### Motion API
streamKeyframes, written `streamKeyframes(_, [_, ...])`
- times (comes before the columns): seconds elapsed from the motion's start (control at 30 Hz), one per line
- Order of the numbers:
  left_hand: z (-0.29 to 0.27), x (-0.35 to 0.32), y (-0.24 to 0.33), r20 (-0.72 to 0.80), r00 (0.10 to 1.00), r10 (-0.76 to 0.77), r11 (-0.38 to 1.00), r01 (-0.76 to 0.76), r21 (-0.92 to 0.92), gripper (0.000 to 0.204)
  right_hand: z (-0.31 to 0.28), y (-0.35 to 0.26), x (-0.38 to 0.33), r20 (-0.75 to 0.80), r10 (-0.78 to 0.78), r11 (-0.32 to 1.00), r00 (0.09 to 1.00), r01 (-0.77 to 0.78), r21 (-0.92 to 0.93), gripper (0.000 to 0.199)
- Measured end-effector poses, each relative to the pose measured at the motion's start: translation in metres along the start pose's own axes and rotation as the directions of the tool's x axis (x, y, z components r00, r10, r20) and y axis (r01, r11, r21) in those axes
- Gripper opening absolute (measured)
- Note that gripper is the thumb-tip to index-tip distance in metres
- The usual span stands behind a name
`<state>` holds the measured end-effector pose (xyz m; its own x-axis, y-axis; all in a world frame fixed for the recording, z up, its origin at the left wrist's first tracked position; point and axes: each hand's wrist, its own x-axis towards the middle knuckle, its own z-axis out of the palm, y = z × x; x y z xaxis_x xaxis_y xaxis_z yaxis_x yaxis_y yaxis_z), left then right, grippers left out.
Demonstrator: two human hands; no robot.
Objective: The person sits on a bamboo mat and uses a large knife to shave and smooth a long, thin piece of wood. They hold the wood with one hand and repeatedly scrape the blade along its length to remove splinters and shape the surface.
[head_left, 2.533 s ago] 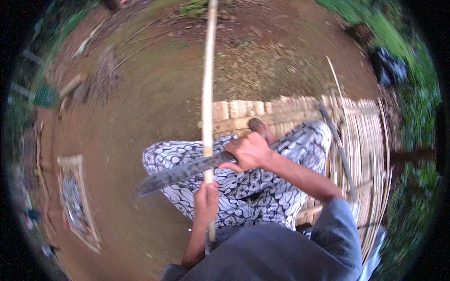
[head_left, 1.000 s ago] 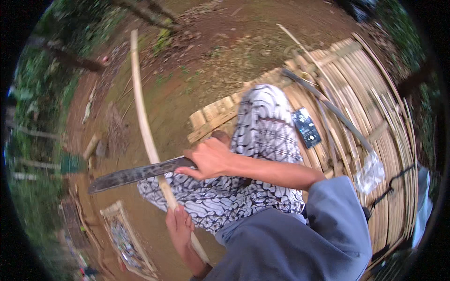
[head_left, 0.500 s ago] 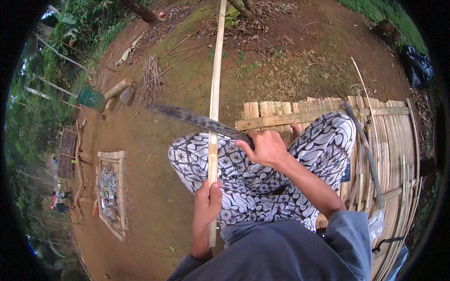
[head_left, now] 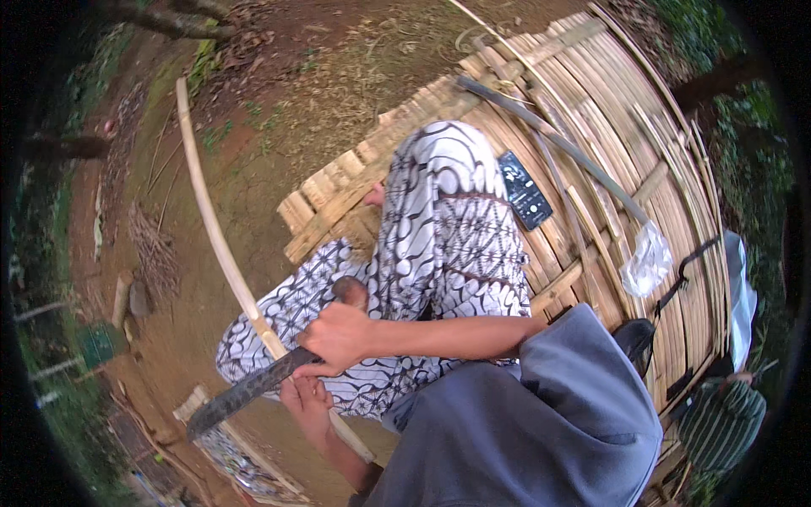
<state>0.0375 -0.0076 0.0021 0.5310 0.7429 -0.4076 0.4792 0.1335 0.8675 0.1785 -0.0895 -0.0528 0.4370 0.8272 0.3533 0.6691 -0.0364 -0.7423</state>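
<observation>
My right hand [head_left: 338,338] grips the wooden handle of a long dark machete [head_left: 241,393], whose blade points down-left and lies against a long pale bamboo strip [head_left: 207,215]. Just beneath it, my left hand [head_left: 308,406] holds the same strip, which runs from the lower middle up to the far left over bare earth. Both hands work above my lap, covered by a black-and-white patterned cloth [head_left: 439,245]. I sit on the edge of a slatted bamboo platform [head_left: 608,127].
A dark phone [head_left: 524,190], a clear plastic bag [head_left: 649,258] and a long curved dark stick [head_left: 549,139] lie on the platform. Twigs [head_left: 152,249] and a framed panel [head_left: 245,460] lie on the dirt at left. Another person in a striped top [head_left: 718,422] sits at lower right.
The view has swung, so the platform now fills the upper right. The machete dropped from pointing up-left across the strip to pointing down-left, low on the strip near my left hand.
</observation>
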Motion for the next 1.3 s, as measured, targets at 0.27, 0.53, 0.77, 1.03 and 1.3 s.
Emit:
streamKeyframes(0.27, [0.019,0.005,0.001,0.043,0.995,-0.085,0.995,0.083,0.051,0.019,0.003,0.022,-0.011,0.021,0.027,0.999,0.999,-0.027,0.04,0.06])
streamKeyframes(0.53, [0.022,0.012,0.005,0.142,0.99,-0.02,0.987,-0.003,0.163,0.016,-0.029,0.065,0.003,0.057,0.254,0.962,0.966,-0.246,-0.118,0.059])
streamKeyframes(0.77, [0.019,0.022,0.013,0.163,0.986,0.027,0.999,-0.033,0.036,0.016,-0.034,0.041,0.021,0.174,0.136,0.991,0.975,-0.134,-0.022,0.054])
streamKeyframes(1.03, [-0.014,0.03,0.002,0.129,0.955,0.267,0.913,-0.294,0.282,0.017,-0.048,0.048,0.08,0.182,0.104,0.955,0.978,-0.047,-0.293,0.05])
streamKeyframes(1.3, [-0.021,0.044,-0.006,-0.013,0.92,0.391,0.914,-0.387,0.124,0.013,-0.021,0.021,0.107,0.384,-0.214,0.907,0.898,0.329,-0.263,0.045])
